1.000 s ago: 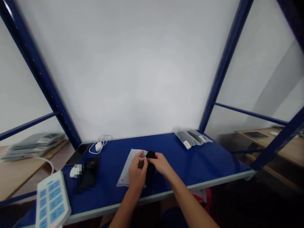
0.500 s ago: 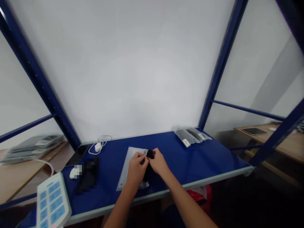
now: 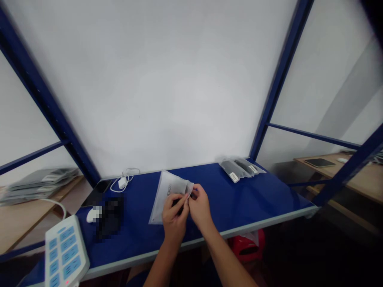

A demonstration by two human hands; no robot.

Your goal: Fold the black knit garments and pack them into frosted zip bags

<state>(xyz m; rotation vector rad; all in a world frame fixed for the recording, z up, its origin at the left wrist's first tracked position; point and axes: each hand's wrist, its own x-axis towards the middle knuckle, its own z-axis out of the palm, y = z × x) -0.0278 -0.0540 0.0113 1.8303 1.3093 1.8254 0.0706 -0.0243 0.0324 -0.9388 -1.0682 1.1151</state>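
Note:
A frosted plastic bag (image 3: pixel 163 195) with dark print lies slanted on the table, its right end lifted at my fingers. My left hand (image 3: pixel 174 215) is closed on the bag's edge, thumb and fingers pinched together. Close beside it, my right hand (image 3: pixel 200 205) pinches the bag's raised right corner, fingers curled. Something black (image 3: pixel 179 201) shows only in small patches between the fingers of my left hand. Most of it is hidden, and I cannot tell whether it sits inside the bag.
On the blue table (image 3: pixel 239 203), filled bags with white labels (image 3: pixel 235 175) lie at the back right. At left are a white cable with plug (image 3: pixel 122 182), a black tablet-like slab (image 3: pixel 97 194), a blurred dark item (image 3: pixel 109 219) and a power strip (image 3: pixel 67 251). A red stool (image 3: pixel 249 247) stands below.
The bag has turned and its right end has come up between my hands. The black item, plain to see between my hands before, is now mostly covered.

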